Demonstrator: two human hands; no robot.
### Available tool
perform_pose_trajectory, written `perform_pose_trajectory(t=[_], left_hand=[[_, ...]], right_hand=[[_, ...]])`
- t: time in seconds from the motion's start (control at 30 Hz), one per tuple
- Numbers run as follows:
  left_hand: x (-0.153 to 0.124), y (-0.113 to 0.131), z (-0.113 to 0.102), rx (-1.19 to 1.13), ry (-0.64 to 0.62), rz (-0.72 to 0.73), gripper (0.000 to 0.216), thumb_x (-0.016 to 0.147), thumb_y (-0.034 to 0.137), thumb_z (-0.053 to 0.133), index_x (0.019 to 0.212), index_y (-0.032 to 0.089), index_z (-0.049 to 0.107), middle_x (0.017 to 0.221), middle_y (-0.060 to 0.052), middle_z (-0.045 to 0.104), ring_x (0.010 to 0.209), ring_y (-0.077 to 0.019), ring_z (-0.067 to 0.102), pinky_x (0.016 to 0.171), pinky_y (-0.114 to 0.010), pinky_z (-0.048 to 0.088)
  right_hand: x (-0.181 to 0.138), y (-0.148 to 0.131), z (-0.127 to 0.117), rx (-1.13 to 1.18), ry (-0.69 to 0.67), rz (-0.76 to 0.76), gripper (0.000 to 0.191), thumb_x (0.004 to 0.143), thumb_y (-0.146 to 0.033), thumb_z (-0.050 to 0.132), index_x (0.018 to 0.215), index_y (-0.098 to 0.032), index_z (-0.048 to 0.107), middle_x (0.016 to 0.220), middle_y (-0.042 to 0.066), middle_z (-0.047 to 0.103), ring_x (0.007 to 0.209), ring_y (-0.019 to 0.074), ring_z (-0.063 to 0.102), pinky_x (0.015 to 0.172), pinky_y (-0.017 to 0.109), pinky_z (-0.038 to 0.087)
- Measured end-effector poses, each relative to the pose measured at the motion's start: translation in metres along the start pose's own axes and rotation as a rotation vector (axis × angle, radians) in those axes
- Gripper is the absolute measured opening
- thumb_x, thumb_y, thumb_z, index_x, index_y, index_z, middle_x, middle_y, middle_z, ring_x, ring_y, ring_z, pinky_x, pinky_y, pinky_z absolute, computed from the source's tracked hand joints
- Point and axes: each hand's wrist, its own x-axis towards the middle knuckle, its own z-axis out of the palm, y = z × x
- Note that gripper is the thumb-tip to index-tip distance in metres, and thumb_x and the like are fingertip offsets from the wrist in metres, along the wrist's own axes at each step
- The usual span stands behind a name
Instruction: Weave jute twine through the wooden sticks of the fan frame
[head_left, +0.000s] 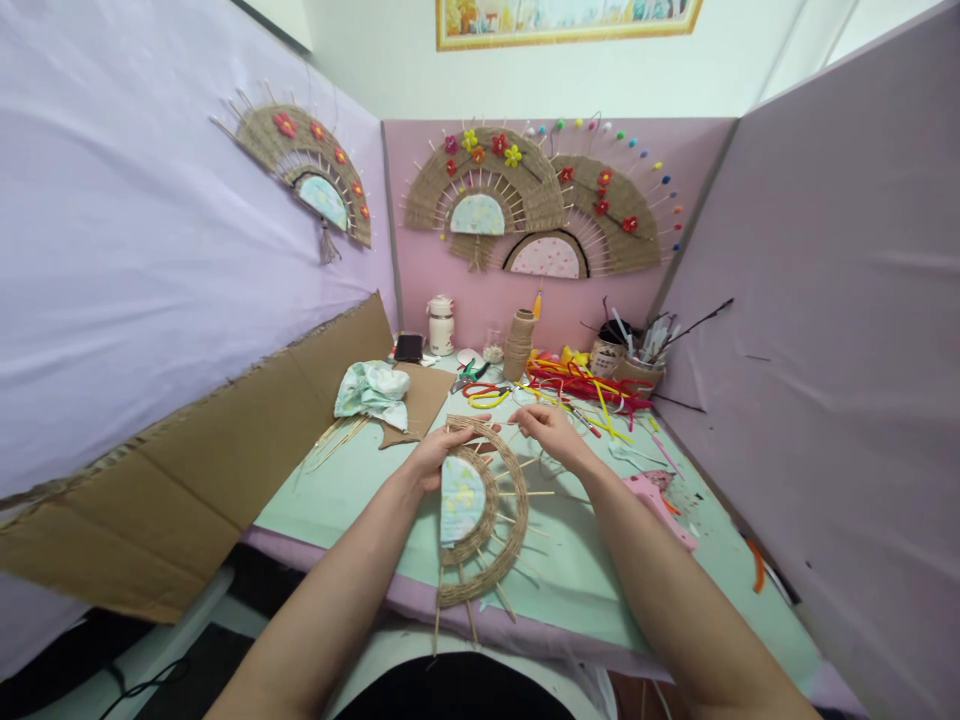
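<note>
A half-made woven fan (480,515) of jute twine wound round wooden skewers, with a pale floral half-circle in its middle, stands on edge over the mint-green table (352,490). My left hand (439,455) grips its upper left rim, fingers closed round the weave. My right hand (547,428) pinches a strand of twine near the fan's top right, fingers pressed together. Bare skewer ends stick out to the right and below the weave.
Loose skewers (334,440) and a crumpled cloth (373,392) lie at the left. A cardboard sheet (187,470) leans on the left wall. Coloured pipe cleaners (577,390), a twine spool (519,345), tool pots (637,365) and a pink glue gun (656,500) crowd the back and right.
</note>
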Motion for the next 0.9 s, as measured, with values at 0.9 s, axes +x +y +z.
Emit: perform_pose_trajectory(t=[0.9], left_hand=[[-0.001, 0.007, -0.005, -0.095, 0.096, 0.221, 0.044, 0.082, 0.020, 0.055, 0.125, 0.019, 0.050, 0.115, -0.010, 0.063, 0.101, -0.0210, 0.061, 0.088, -0.035, 0.047]], right_hand=[[-0.003, -0.001, 0.004, 0.164, -0.039, 0.068, 0.036, 0.075, -0.052, 0.056, 0.072, -0.018, 0.065, 0.059, 0.000, 0.049, 0.053, 0.0101, 0.039, 0.048, 0.023, 0.029]])
